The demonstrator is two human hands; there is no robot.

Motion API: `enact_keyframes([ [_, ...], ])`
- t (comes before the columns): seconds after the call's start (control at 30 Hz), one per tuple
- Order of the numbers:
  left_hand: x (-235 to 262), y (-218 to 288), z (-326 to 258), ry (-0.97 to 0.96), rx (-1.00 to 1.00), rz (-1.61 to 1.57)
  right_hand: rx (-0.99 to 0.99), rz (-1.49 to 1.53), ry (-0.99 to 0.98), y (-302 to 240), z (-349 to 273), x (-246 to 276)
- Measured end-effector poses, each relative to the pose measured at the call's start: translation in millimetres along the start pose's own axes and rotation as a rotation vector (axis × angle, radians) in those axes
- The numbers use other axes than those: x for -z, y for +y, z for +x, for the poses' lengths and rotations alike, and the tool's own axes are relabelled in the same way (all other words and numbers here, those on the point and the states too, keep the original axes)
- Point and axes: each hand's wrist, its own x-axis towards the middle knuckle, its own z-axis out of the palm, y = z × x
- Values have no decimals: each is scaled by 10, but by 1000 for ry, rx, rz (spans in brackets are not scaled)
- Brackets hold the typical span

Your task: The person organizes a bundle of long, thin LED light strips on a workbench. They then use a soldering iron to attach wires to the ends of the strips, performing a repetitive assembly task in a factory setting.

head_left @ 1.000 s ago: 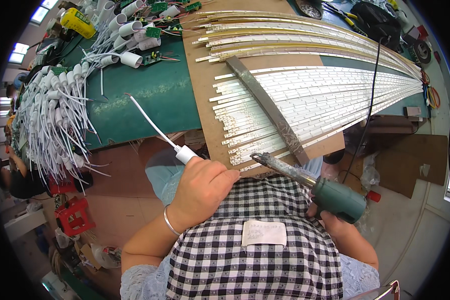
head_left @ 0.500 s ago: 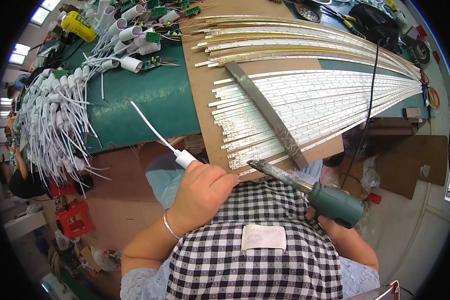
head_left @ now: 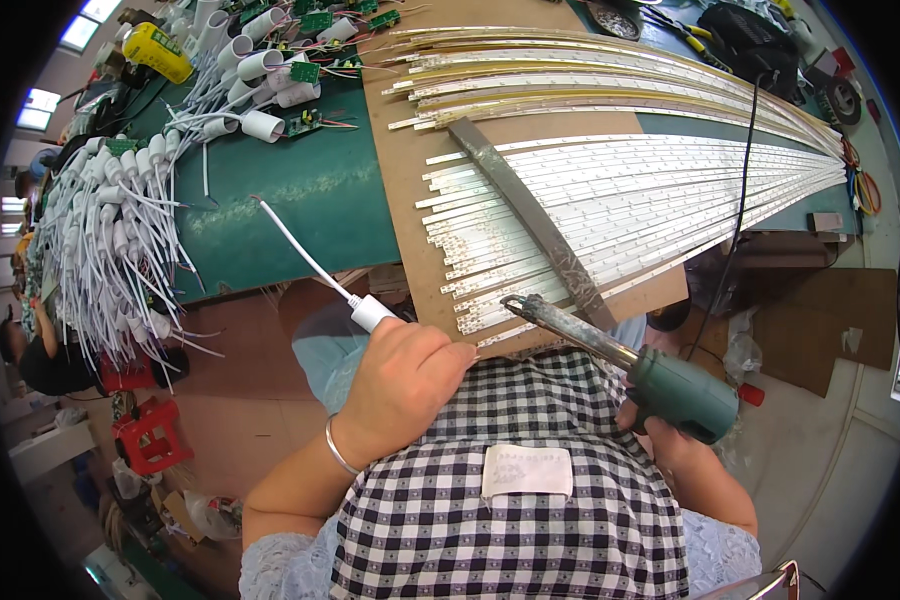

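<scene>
My left hand is closed round a white cylindrical cable housing at the near edge of a brown board. From its far end a white cable runs up and left, its tip stripped to thin wires. A soldering iron with a green grip is held by my right hand, partly hidden beneath the grip. The iron's worn tip points left, over the near ends of fanned, white LED strips. Across those strips lies a dark flat bar.
More strips, edged in yellow, lie farther back. White cable housings hang in a heap over the left table edge; tubes with green circuit boards sit behind. A black cord crosses on the right. A yellow bottle stands at far left.
The soldering iron and my right hand have shifted slightly up and to the right, its tip rising a little over the strips. My left hand keeps its hold, nearly still.
</scene>
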Motion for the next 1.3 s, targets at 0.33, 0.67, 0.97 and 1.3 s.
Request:
enact_keyframes([
  [0.33, 7, -15, -2, 0, 73, -76, 67, 16, 81, 5, 100, -125],
  [0.67, 69, -52, -15, -13, 190, -191, 155, 82, 67, -17, 154, -163],
  [0.97, 123, -53, 29, 91, 64, 95, 72, 116, 55, -8, 136, -162],
  [1.3, -69, -32, 44, 143, 209, -27, -4, -1, -46, -30, 84, -104],
])
